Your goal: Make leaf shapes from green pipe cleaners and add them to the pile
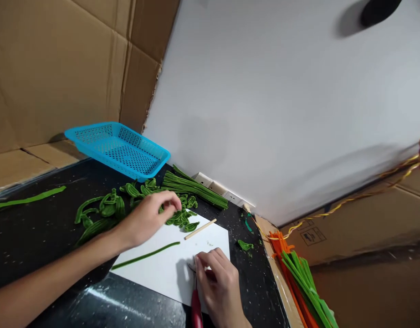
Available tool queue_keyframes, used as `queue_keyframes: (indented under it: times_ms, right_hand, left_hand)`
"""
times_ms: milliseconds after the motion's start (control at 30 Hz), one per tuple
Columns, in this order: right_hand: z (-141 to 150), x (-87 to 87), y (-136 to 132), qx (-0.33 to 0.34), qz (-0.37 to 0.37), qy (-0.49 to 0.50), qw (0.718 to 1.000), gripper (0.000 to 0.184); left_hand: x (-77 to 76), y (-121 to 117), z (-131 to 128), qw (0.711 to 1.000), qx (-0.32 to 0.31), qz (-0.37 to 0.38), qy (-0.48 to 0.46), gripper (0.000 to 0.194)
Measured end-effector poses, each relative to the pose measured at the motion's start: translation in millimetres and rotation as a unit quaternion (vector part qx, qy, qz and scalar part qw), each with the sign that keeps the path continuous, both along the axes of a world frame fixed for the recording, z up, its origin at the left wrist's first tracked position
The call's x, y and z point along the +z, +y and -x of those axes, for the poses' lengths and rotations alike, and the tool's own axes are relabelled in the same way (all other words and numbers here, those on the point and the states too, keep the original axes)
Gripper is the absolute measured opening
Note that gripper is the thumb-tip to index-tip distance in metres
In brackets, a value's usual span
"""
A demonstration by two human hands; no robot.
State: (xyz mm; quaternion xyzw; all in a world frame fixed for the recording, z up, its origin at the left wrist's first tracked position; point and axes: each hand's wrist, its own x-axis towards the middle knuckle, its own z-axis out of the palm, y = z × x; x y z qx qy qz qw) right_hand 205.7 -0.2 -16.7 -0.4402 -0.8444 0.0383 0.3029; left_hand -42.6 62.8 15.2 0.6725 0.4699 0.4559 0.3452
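My left hand [151, 218] hovers at the edge of a pile of green pipe-cleaner leaf shapes [109, 205], thumb and index finger curled together in a pinch. Whatever is between those fingertips is too small to make out. My right hand [219, 282] is closed in a pinch over the white sheet [155, 269], and its grip is hidden. Beside it lies a red-handled tool [196, 306] with thin metal jaws, partly covered by the fingers. On the sheet are a straight green pipe cleaner [146, 256] and a short wooden stick [200, 229].
A blue mesh basket [119, 168] stands at the back left by the cardboard. Near the wall sockets [227, 193] lies a bundle of green pipe cleaners [194, 187]. One leaf shape [245, 245] sits right of the sheet. Orange [285, 269] and green strips [309, 287] rest far right, below twisted wires [328, 212].
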Motion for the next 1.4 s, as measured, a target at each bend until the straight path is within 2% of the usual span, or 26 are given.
queue_keyframes:
  times_ms: [33,133,233,300,367,400,467,533,600,700,767,833,900,967,1033,1100,1167,1300,1400]
  right_hand:
    - [0,2.3,1,0.006,-0.001,-0.016,1.000,0.022]
    - [-3,11.1,4,-0.004,0.029,-0.046,0.998,0.017]
    - [-12,17.6,-1,-0.047,0.025,-0.099,0.994,0.015]
    - [-20,17.2,-8,-0.089,0.011,-0.138,0.986,0.043]
    - [-29,12.9,-16,-0.099,0.009,-0.180,0.979,0.083]
    - [-33,10.1,-20,-0.099,0.008,-0.197,0.975,0.096]
    - [-39,4.8,-25,-0.095,0.029,-0.222,0.970,0.107]
    - [-41,1.5,-28,-0.096,0.057,-0.233,0.966,0.108]
    - [-40,0.5,-29,-0.103,0.084,-0.238,0.962,0.111]
    - [-34,1.9,-29,-0.107,0.110,-0.247,0.957,0.118]
    - [-29,5.5,-29,-0.100,0.107,-0.247,0.958,0.119]
    - [-23,13.0,-27,-0.089,0.103,-0.237,0.962,0.118]
    - [-16,25.1,-19,-0.084,0.103,-0.225,0.965,0.114]
    - [-11,40.4,-4,-0.100,0.106,-0.215,0.966,0.098]
    - [-7,55.1,21,-0.132,0.116,-0.210,0.962,0.081]
    - [-6,65.1,54,-0.144,0.107,-0.208,0.961,0.071]
    - [-7,67.9,91,-0.122,0.099,-0.212,0.964,0.067]
    - [-8,56.1,157,-0.116,0.050,-0.203,0.971,0.039]
    - [-6,41.9,187,-0.106,0.018,-0.157,0.982,0.024]
  left_hand:
    - [0.8,-3,-1,0.999,-0.041,-0.003,0.034,0.019]
    - [-1.2,-14,-3,0.978,-0.109,-0.028,0.173,0.014]
    - [-5.9,-22,2,0.949,-0.144,-0.048,0.276,0.010]
    - [-5.9,-25,7,0.935,-0.144,-0.038,0.322,0.012]
    - [-3.3,-27,12,0.923,-0.139,-0.018,0.359,0.016]
    - [-1.9,-28,13,0.916,-0.141,-0.015,0.376,0.017]
    - [-1.1,-30,15,0.903,-0.152,-0.024,0.400,0.010]
    - [-5.3,-31,14,0.899,-0.158,-0.038,0.407,0.010]
    - [-14.0,-31,12,0.902,-0.149,-0.053,0.403,0.021]
    - [-26.9,-30,9,0.906,-0.132,-0.078,0.396,0.024]
    - [-28.2,-28,7,0.920,-0.121,-0.085,0.362,0.022]
    - [-21.6,-25,4,0.937,-0.115,-0.056,0.324,0.021]
    - [-10.8,-22,1,0.951,-0.116,0.020,0.286,0.024]
    - [-1.6,-19,-1,0.959,-0.134,0.078,0.237,0.023]
    - [1.7,-18,-3,0.964,-0.135,0.096,0.210,0.020]
    - [-1.5,-18,-4,0.966,-0.126,0.092,0.205,0.021]
    - [-9.0,-20,-5,0.963,-0.129,0.077,0.222,0.023]
    - [-23.2,-26,-6,0.939,-0.168,-0.043,0.299,0.035]
    - [-23.7,-29,-6,0.919,-0.175,-0.091,0.340,0.048]
